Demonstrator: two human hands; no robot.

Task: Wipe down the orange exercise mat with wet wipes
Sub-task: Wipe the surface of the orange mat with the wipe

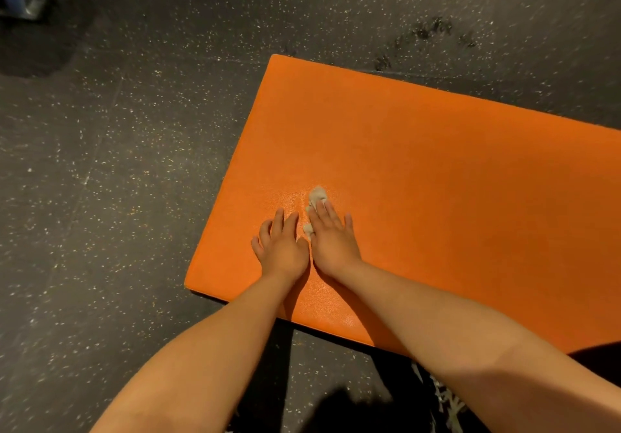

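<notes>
Wiping step in hand. Orange mat [437, 180] lies flat on the speckled floor [117, 163]. Right hand [331, 241] presses a crumpled wet wipe [316, 195] onto the mat near its left end, fingers straight and slightly spread, wipe showing past the fingertips. Left hand [280, 247] rests flat just beside it, fingers spread, holding nothing. Judgement: most of the surface looks unwiped; next move calls for firm strokes to the right. No wipe packet or other container in view.
</notes>
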